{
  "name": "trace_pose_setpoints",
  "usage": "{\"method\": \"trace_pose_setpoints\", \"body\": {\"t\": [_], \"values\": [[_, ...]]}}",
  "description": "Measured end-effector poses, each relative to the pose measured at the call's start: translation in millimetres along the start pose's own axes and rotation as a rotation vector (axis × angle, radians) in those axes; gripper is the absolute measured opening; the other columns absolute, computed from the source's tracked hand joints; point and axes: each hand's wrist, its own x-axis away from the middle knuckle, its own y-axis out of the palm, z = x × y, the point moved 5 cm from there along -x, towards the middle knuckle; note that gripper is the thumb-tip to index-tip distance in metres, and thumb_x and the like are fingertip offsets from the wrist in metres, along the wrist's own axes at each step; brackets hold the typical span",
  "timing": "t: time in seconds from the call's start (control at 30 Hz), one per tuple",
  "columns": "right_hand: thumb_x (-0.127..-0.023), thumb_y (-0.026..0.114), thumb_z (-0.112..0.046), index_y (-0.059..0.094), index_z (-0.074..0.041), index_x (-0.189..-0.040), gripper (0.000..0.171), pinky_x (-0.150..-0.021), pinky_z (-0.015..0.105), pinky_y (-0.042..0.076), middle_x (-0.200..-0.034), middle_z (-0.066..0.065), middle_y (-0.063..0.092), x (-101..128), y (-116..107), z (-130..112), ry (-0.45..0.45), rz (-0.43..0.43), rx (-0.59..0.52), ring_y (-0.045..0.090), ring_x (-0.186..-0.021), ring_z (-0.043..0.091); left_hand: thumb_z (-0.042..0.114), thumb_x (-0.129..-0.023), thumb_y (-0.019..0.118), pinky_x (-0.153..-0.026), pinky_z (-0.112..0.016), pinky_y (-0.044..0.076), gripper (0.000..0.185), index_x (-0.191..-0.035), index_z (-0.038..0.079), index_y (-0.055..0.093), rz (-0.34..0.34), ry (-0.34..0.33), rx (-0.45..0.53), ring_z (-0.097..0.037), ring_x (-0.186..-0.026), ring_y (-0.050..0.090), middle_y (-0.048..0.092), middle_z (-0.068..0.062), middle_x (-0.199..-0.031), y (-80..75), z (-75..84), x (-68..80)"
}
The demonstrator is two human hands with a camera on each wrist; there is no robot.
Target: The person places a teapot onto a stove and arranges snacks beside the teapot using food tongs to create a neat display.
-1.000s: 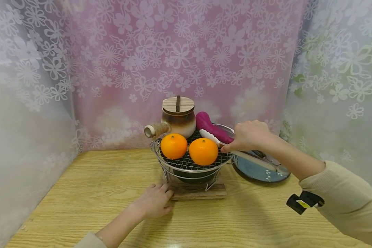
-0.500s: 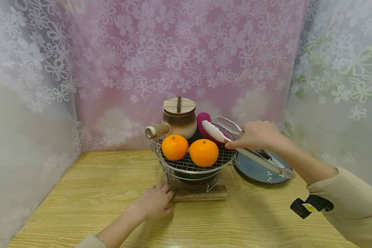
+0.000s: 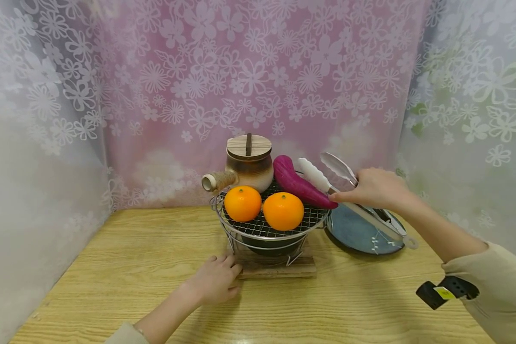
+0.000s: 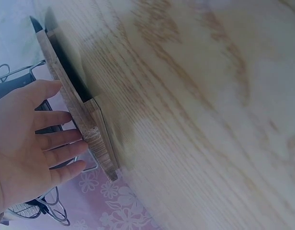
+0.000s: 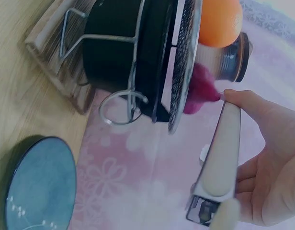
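My right hand (image 3: 376, 188) grips a pair of tongs (image 5: 223, 160) with pale handles and white scalloped tips, thumb along one arm. The tips stand spread apart beside a purple sweet potato (image 3: 301, 184), with nothing between them. That sweet potato lies on the round wire grill (image 3: 258, 229), right of a lidded clay pot (image 3: 251, 169). In front sit two oranges (image 3: 242, 204). At the base, my left hand (image 3: 215, 279) lies low by the left end of a wooden board (image 3: 279, 267). The left wrist view has its loosely straight fingers (image 4: 59, 139) at the board's edge.
A blue plate (image 3: 361, 236) with cutlery on it stands right of the grill, below the tongs. Beneath the mesh is a dark bowl (image 5: 123, 48) in a wire stand on the board. Floral curtains (image 3: 258, 86) enclose the wooden table (image 3: 124, 258).
My right hand has drawn the tongs right, away from the sweet potato, and their tips have spread wider. The sweet potato's near end now shows uncovered. My left hand has stayed put.
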Motion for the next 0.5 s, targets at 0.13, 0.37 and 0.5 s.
{"method": "trace_pose_setpoints", "body": {"t": [0.13,0.37,0.5], "values": [[-0.069,0.058,-0.074,0.047,-0.007,-0.071,0.068,-0.044,0.029,0.030,-0.063,0.003,0.043,-0.1,3.0,13.5,0.008,0.002,-0.005,0.044,-0.054,0.019,0.043,-0.087,0.058,-0.085,-0.040,0.043,0.044,-0.116,0.009,0.060,-0.009,-0.001,0.005,-0.027,-0.109,0.051,0.055,-0.011,-0.116,0.3,0.0,0.0],[-0.071,0.057,-0.073,0.049,-0.002,-0.089,0.074,-0.047,0.033,0.035,-0.076,0.008,0.050,4.3,6.1,36.3,0.023,-0.016,-0.035,0.048,-0.063,0.022,0.043,-0.088,0.058,-0.084,-0.039,0.043,0.044,-0.117,0.009,0.060,-0.011,-0.001,0.000,-0.027,-0.108,0.051,0.055,-0.011,-0.115,1.6,-1.2,-0.6],[-0.072,0.058,-0.071,0.048,-0.001,-0.085,0.072,-0.047,0.033,0.035,-0.072,0.008,0.049,8.6,8.0,50.9,0.046,-0.021,-0.059,0.047,-0.060,0.022,0.043,-0.087,0.058,-0.083,-0.038,0.043,0.043,-0.115,0.010,0.060,-0.005,0.000,-0.001,-0.026,-0.106,0.051,0.055,-0.010,-0.113,2.3,-1.7,-1.1]]}}
